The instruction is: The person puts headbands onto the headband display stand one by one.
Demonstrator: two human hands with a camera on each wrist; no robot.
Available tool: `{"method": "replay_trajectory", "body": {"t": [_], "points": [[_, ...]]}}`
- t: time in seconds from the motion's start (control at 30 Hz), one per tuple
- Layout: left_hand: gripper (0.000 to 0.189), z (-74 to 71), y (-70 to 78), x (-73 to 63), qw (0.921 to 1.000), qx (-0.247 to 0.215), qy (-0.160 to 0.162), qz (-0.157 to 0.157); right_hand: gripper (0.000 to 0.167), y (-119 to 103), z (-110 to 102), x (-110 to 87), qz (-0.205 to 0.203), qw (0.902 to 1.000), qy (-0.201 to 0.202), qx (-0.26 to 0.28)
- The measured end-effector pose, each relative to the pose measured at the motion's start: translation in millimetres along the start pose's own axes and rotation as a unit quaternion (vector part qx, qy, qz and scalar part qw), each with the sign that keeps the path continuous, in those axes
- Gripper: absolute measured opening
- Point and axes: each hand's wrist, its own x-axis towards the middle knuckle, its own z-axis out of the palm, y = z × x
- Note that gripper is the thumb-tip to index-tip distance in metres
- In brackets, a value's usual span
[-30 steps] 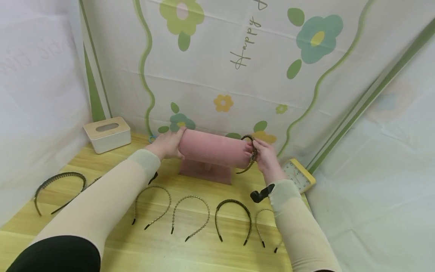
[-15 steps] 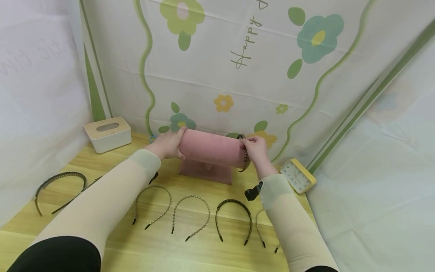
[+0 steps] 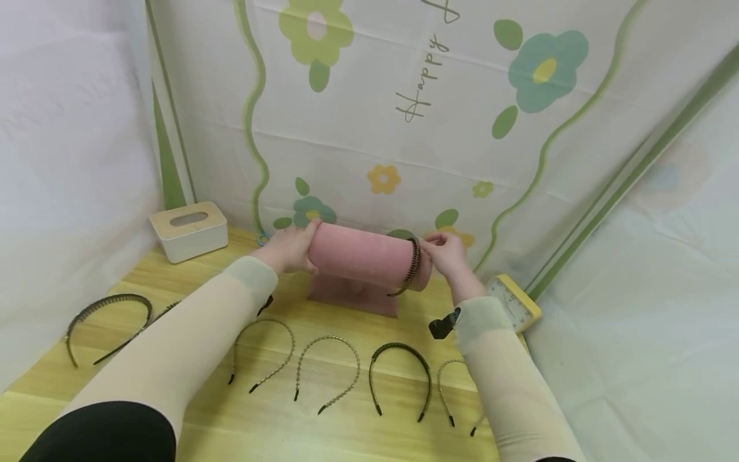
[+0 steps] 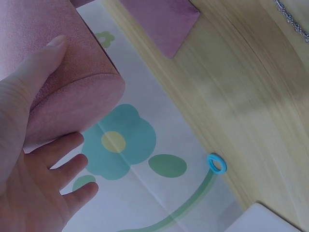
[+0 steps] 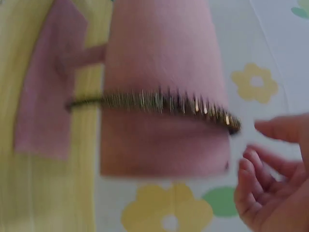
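Note:
A pink padded headband stand (image 3: 364, 253), a horizontal roll on a flat base, stands at the back of the table. My left hand (image 3: 288, 249) holds its left end; in the left wrist view the thumb (image 4: 46, 60) lies along the roll and several fingers spread past the end face. Around the right end sits a dark ridged headband (image 5: 159, 102), its lower tip sticking out below the roll. My right hand (image 3: 447, 256) is beside that end, holding nothing. In the right wrist view its loosely bent fingers (image 5: 246, 188) are apart from the headband.
Across the table in front lie several headbands, among them a dark braided one (image 3: 398, 350) and a beaded one (image 3: 329, 340). A tissue box (image 3: 190, 234) stands back left, a yellow clock (image 3: 514, 305) at the right. A printed curtain hangs behind; a blue ring (image 4: 217, 164) is near it.
My right hand has brought the dark ridged headband onto the roll's right end and let go of it, then drawn off to the right. My left hand stays on the left end.

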Motion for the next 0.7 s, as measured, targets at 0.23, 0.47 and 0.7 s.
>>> {"method": "replay_trajectory", "body": {"t": [0.23, 0.47, 0.7], "points": [[0.118, 0.4, 0.5, 0.3, 1.0, 0.003, 0.003, -0.001, 0.091, 13.5, -23.6, 5.0, -0.132, 0.9679, -0.152, -0.151], [0.117, -1.6, 0.7, -1.4, 1.0, 0.0, -0.004, 0.004, 0.1, 27.1, -10.3, 11.1, -0.157, 0.954, -0.157, -0.201], [0.117, -1.3, 0.2, -1.4, 1.0, 0.005, 0.002, 0.004, 0.095, 21.7, 2.0, 12.0, -0.143, 0.9611, -0.149, -0.183]]}}
